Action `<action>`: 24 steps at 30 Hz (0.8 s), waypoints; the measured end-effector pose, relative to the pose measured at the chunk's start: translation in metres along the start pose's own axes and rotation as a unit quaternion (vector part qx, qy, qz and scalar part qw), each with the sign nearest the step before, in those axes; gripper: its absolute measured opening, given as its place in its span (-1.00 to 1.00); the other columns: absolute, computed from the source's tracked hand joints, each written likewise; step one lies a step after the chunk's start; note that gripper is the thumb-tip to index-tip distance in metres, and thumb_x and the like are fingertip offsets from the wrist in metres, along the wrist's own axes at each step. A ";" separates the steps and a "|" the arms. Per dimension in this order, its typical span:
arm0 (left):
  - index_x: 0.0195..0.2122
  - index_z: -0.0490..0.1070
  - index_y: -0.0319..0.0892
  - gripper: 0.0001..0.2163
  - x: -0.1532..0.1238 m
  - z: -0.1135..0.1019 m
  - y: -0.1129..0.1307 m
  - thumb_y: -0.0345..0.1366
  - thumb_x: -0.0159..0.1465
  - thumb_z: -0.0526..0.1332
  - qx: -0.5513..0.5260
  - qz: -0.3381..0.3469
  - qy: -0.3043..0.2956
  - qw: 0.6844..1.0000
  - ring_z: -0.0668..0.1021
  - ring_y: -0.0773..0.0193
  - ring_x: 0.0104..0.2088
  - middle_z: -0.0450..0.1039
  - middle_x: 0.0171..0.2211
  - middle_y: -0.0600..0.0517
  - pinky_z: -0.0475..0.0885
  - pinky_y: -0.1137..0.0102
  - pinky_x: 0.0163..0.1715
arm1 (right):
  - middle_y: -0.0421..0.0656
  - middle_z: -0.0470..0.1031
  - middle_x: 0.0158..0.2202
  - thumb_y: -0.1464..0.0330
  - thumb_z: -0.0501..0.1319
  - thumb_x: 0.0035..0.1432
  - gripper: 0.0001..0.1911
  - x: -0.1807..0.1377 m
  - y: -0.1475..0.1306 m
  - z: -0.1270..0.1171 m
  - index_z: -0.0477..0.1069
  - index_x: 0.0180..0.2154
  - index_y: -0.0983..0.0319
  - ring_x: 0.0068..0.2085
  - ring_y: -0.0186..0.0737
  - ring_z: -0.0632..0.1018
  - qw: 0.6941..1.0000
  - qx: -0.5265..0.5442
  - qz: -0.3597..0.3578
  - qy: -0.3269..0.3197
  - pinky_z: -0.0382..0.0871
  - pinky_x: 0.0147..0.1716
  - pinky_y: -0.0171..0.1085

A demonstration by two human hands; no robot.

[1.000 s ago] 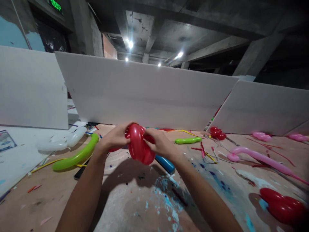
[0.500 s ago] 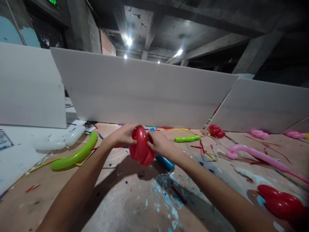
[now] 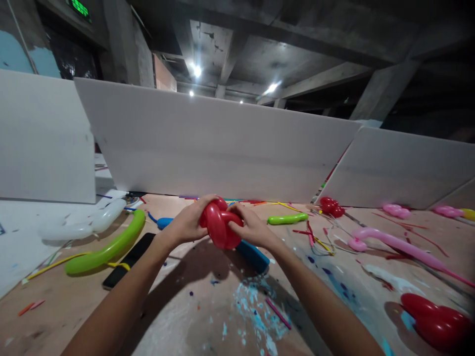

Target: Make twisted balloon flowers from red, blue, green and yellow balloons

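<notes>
A folded red balloon (image 3: pixel 221 228) with several rounded loops is between my two hands, above the table. My left hand (image 3: pixel 192 220) is closed on its left side, fingers over the top and thumb below. My right hand (image 3: pixel 251 225) grips its right side, the thumb pressed against the red loops. Beneath and behind the hands lies a blue balloon (image 3: pixel 254 257), partly hidden by them. A black phone (image 3: pixel 131 259) rests beside my left forearm, with a long green balloon (image 3: pixel 111 252) next to it.
White boards (image 3: pixel 218 143) stand along the table's far side. A short green balloon (image 3: pixel 287 218), a pink balloon (image 3: pixel 401 245) and red balloons (image 3: pixel 436 319) lie to the right. A white balloon (image 3: pixel 107 216) is at left. A purple stick-like piece (image 3: pixel 277 313) lies near paint flecks.
The red balloon has turned in my hands, its loops now facing differently. My left forearm has shifted, and the phone beside it has come into sight. The camera view has shifted slightly.
</notes>
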State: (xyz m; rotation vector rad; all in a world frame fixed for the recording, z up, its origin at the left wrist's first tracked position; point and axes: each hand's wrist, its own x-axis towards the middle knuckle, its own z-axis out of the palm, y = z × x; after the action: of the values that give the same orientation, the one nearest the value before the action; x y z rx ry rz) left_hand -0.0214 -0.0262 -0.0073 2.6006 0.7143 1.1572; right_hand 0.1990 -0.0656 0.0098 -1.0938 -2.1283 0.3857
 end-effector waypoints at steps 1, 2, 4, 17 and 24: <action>0.24 0.04 -0.09 -0.29 -0.001 0.000 -0.001 -0.40 0.06 0.28 0.002 -0.004 -0.003 1.000 0.44 0.05 0.10 0.30 0.15 -0.17 0.36 0.11 0.08 | -0.09 0.49 -0.09 0.48 0.11 0.09 -0.66 0.000 0.001 0.003 0.32 -0.06 0.20 -0.11 -0.18 0.50 1.000 -0.011 -0.013 0.012 0.36 -0.10 -0.16; 0.25 0.03 -0.08 -0.28 -0.001 0.001 -0.001 -0.39 0.06 0.28 0.004 -0.006 -0.006 1.000 0.44 0.04 0.10 0.29 0.16 -0.18 0.36 0.11 0.09 | -0.08 0.48 -0.03 0.50 0.10 0.09 -0.61 0.000 0.001 0.006 0.31 -0.01 0.18 -0.05 -0.16 0.49 0.999 -0.025 -0.027 0.017 0.34 -0.04 -0.13; 0.25 0.03 -0.08 -0.27 -0.001 0.000 -0.002 -0.38 0.05 0.30 0.009 -0.006 -0.015 1.000 0.43 0.02 0.11 0.28 0.17 -0.18 0.35 0.10 0.09 | -0.06 0.45 0.04 0.50 0.13 0.08 -0.54 0.001 0.003 0.010 0.31 0.05 0.16 0.03 -0.13 0.46 0.997 -0.061 -0.052 0.009 0.30 0.04 -0.09; 0.29 -0.04 -0.12 -0.25 -0.001 0.009 0.006 -0.34 0.09 0.29 0.106 -0.045 -0.036 0.993 0.38 -0.04 0.18 0.26 0.20 -0.22 0.35 0.07 0.11 | 0.02 0.47 -0.09 0.47 0.14 0.13 -0.84 -0.002 0.012 0.020 0.48 -0.27 0.22 -0.06 -0.03 0.45 0.975 -0.164 -0.125 0.076 0.37 -0.07 -0.03; 0.19 0.16 -0.12 -0.38 0.003 0.011 0.022 -0.38 0.08 0.27 0.100 -0.030 -0.012 0.994 0.39 0.04 0.14 0.25 0.15 -0.17 0.37 0.16 0.11 | 0.01 0.41 0.10 0.51 0.12 0.14 -0.81 -0.002 0.011 0.016 0.43 -0.22 0.21 0.13 -0.06 0.40 0.973 -0.151 -0.147 0.097 0.32 0.10 0.00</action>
State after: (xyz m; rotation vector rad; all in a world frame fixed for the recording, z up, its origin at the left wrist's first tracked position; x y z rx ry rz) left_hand -0.0039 -0.0431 -0.0048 2.7275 0.9423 1.0845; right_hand 0.1951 -0.0599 -0.0084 -0.9137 -2.1710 -0.1826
